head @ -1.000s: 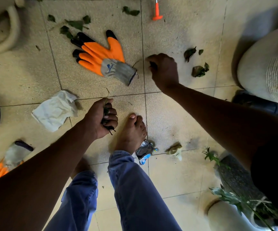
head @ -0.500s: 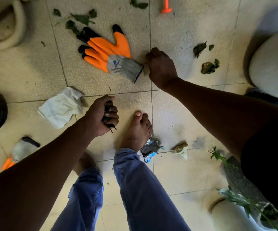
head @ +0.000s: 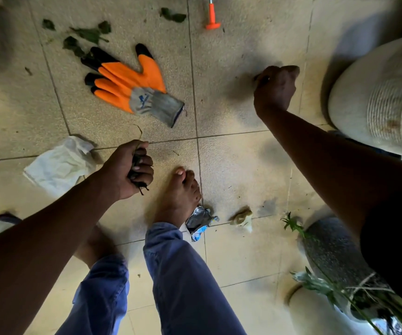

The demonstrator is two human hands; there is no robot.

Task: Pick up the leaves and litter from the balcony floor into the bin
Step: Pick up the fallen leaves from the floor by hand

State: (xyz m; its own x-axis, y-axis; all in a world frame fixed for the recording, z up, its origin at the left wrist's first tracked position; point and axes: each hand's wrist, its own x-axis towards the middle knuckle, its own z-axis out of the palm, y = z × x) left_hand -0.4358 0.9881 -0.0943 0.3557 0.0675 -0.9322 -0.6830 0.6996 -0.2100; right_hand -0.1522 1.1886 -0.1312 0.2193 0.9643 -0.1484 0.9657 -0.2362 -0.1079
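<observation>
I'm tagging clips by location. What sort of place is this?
Probably a home balcony or patio: a tiled floor, big plant pots, and scattered leaves beside a gardening glove.

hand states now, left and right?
Left hand: closed, gripping a bunch of leaves.
Right hand: fingers curled at the floor; contents cannot be told.

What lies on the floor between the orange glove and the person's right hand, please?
Nothing lies there: in the head view, only bare tile and one grout line separate the orange glove from the right hand.

Blue logo on glove [head: 132, 90] cuff — unreadable, no other text
</observation>
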